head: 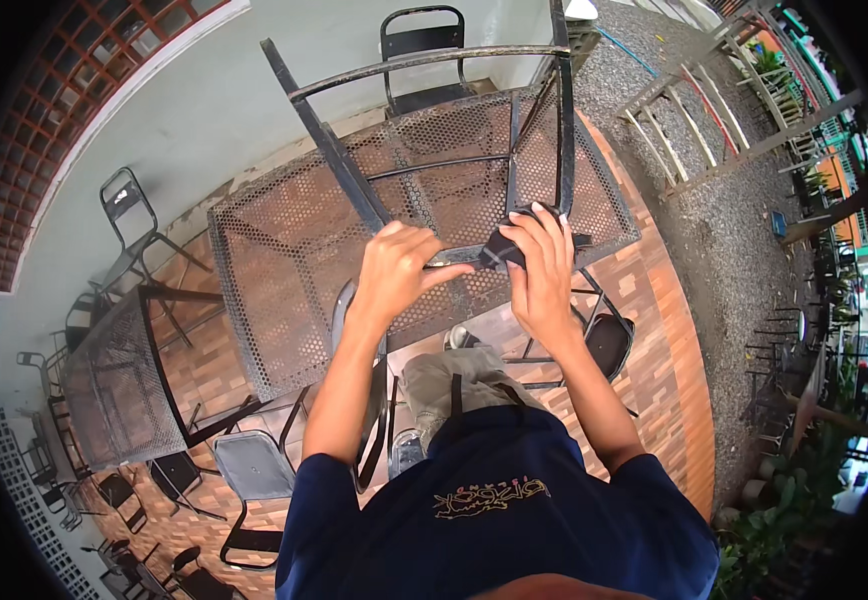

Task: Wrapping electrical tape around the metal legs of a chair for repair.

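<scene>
A dark metal frame with worn paint lies on a perforated metal table before me. My left hand is closed around the frame's near left corner, its thumb stretched along the near bar. My right hand presses a dark cloth with light stripes against the near right corner of the frame. The cloth wraps over the bar there, and the fingers partly hide it.
A black folding chair stands behind the table by the wall, another to the left. A grey-seated chair is at lower left, beside a second mesh table. Gravel and a whitish slatted frame lie to the right.
</scene>
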{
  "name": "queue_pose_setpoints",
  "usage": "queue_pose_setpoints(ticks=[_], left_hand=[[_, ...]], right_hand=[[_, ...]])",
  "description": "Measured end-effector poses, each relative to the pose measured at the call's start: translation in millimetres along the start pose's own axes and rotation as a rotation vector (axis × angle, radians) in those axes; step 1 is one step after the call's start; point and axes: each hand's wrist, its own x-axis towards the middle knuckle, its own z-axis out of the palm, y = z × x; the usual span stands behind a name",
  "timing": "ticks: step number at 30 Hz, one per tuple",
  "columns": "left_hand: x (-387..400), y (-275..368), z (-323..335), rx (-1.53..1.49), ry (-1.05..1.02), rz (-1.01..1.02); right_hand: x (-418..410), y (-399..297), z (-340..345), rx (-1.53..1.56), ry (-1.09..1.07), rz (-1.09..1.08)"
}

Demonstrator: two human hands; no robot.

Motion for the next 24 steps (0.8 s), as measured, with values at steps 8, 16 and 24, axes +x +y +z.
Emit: queue_pose_setpoints(ticks=[8, 16, 24], left_hand=[[-6.2, -12.5, -1.8, -0.037, -0.006, 0.02], [-5.7, -6.6, -3.4, -0.035, -0.098, -0.036], [-2.3, -13.7, -4.1, -0.058, -0.051, 0.028]], right_hand=[[4.6, -49.2, 46.9, 0.023, -0.065, -0.013], [-6.7, -0.9, 9.1, -0.041, -0.039, -0.05], [4.4, -36.0, 43.9, -0.034, -0.074, -0.078]])
